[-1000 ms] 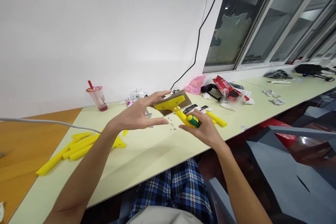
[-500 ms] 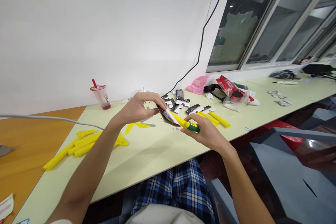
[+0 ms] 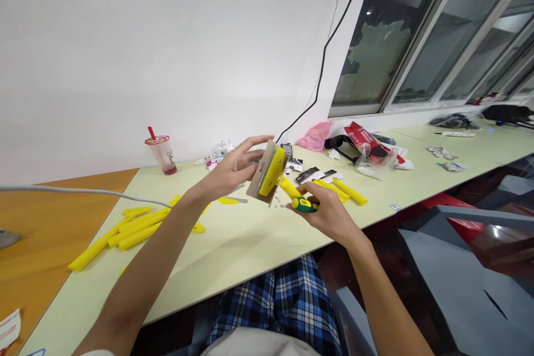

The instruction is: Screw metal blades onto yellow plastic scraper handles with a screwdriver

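My right hand [image 3: 329, 208] is closed around the yellow handle of a scraper [image 3: 273, 172] and a green-and-yellow screwdriver handle [image 3: 304, 204]. The screwdriver's shaft is out of sight. Its yellow head, with screws showing, faces me over a flat greyish-brown card or blade cover [image 3: 253, 181]. At the upper left edge of that piece is my left hand [image 3: 231, 169], fingers stretched and apart, some tips hidden behind it. Small screws [image 3: 280, 204] lie on the table underneath.
Yellow scraper handles [image 3: 137, 228] lie at left, more [image 3: 350, 191] at right. Black-and-white cards [image 3: 308, 174] and a metal strip [image 3: 240, 199] rest behind the hands. A drink cup [image 3: 162, 154] stands near the wall; a pink bag [image 3: 316, 136] and red package [image 3: 365, 142] sit at back right.
The scraper has turned so its yellow head and screws face me. My left hand's fingers have spread from their grip on the card. My right hand keeps its hold.
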{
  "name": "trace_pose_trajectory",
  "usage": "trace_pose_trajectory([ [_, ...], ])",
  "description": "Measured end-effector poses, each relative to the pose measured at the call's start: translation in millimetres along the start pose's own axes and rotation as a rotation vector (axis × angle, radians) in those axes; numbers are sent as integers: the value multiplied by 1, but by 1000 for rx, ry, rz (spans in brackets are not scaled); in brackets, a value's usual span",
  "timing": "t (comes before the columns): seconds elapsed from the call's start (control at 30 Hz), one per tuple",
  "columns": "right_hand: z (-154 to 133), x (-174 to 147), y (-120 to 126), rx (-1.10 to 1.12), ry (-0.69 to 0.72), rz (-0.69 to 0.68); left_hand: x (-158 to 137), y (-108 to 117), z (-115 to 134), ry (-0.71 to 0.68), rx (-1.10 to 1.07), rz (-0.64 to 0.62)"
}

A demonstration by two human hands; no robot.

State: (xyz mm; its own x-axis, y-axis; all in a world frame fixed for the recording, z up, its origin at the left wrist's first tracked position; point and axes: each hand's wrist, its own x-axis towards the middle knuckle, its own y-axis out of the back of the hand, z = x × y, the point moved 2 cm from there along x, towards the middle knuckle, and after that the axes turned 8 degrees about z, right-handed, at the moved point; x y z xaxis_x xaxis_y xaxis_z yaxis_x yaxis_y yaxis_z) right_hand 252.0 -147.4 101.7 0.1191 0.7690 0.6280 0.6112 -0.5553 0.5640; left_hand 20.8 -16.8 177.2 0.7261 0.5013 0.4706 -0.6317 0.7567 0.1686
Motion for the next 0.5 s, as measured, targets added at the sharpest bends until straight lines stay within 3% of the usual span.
trace_pose_trajectory([
  [0.13,7,1,-3,-58,39,85,-5,-6,6,76,24,30],
  [0.4,21,2,-6,-130,64,102,-7,-14,21,-41,209,9],
  [0.5,22,3,-6,-171,48,69,-8,-19,21,-21,249,-25],
])
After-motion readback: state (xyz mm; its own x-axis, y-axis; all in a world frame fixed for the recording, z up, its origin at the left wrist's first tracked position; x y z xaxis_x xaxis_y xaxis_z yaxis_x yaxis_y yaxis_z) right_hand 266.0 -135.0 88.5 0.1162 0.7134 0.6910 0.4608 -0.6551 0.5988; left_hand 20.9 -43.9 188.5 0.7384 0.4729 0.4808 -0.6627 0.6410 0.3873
